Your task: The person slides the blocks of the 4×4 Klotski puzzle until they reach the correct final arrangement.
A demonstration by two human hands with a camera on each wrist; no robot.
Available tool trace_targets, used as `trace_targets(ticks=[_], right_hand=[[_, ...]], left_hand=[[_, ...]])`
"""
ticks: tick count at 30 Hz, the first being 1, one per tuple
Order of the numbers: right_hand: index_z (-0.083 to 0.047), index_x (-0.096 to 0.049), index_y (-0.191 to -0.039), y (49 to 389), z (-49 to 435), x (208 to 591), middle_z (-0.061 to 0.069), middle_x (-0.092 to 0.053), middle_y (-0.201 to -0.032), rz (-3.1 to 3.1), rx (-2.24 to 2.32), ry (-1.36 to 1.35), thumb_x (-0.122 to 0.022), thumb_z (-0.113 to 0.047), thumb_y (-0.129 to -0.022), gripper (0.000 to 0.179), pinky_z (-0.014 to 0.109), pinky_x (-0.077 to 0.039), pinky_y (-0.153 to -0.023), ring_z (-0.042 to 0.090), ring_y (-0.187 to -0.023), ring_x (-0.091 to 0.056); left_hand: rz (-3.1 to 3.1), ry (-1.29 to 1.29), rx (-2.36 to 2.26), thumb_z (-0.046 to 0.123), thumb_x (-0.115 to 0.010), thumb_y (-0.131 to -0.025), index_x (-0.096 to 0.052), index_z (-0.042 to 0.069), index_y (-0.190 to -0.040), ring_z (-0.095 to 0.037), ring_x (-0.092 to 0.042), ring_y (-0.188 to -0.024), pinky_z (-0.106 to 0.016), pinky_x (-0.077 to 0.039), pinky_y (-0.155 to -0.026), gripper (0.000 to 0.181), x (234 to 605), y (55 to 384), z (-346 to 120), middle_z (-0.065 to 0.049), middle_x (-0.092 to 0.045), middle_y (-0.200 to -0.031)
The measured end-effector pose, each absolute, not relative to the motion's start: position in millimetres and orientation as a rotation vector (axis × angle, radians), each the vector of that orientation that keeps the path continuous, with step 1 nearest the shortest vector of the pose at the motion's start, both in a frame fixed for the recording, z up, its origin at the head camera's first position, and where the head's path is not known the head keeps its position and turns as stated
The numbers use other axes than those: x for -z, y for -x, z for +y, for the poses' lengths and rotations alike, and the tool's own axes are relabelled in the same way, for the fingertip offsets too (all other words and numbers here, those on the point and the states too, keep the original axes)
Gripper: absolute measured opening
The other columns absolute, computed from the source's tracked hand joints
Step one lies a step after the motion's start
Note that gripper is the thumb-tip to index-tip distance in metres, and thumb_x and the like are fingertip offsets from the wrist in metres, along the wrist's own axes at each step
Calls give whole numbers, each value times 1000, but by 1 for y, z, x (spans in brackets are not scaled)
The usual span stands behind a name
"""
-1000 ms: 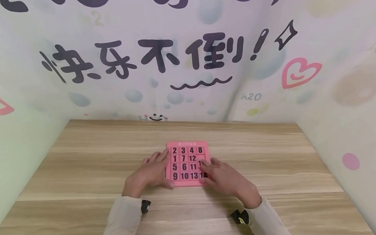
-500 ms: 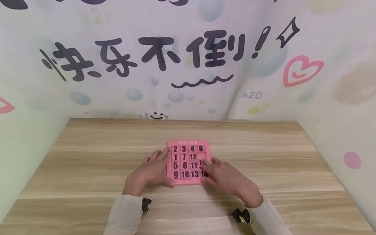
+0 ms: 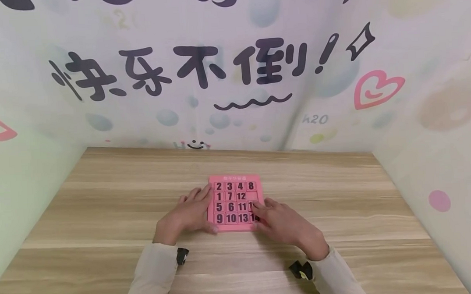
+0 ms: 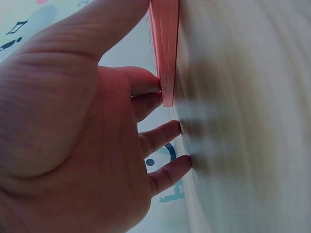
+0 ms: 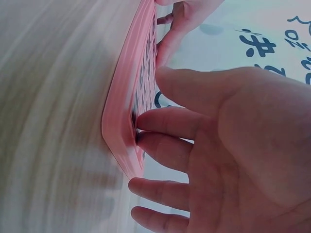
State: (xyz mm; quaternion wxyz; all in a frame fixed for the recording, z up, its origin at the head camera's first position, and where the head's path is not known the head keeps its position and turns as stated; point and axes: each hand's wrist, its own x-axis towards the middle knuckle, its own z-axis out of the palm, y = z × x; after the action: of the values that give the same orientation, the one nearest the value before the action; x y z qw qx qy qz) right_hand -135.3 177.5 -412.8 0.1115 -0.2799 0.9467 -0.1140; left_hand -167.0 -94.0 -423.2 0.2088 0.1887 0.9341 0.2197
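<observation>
Pink number puzzle, one: flat on the desk. Left hand: unclenched, thumb and forefinger against the puzzle's left side. Right hand: unclenched, fingers extended onto the right-hand column of tiles, just below the gap.

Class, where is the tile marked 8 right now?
In the head view, the 8 tile tops the right-hand column on the pink board, right of the 4 tile and above the open slot.
</observation>
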Motion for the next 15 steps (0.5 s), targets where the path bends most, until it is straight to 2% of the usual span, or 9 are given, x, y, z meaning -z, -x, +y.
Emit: trace_targets(ticks=[15], right_hand=[[-9, -51, -145, 135, 178, 411, 16, -45, -151, 2783, 331, 842, -57, -36, -100, 53, 57, -39, -109, 46, -133, -46]], left_hand=[[2590, -524, -618, 43, -84, -74, -12, 3, -158, -39, -6, -152, -60, -8, -120, 118, 424, 168, -93, -11, -2, -167]])
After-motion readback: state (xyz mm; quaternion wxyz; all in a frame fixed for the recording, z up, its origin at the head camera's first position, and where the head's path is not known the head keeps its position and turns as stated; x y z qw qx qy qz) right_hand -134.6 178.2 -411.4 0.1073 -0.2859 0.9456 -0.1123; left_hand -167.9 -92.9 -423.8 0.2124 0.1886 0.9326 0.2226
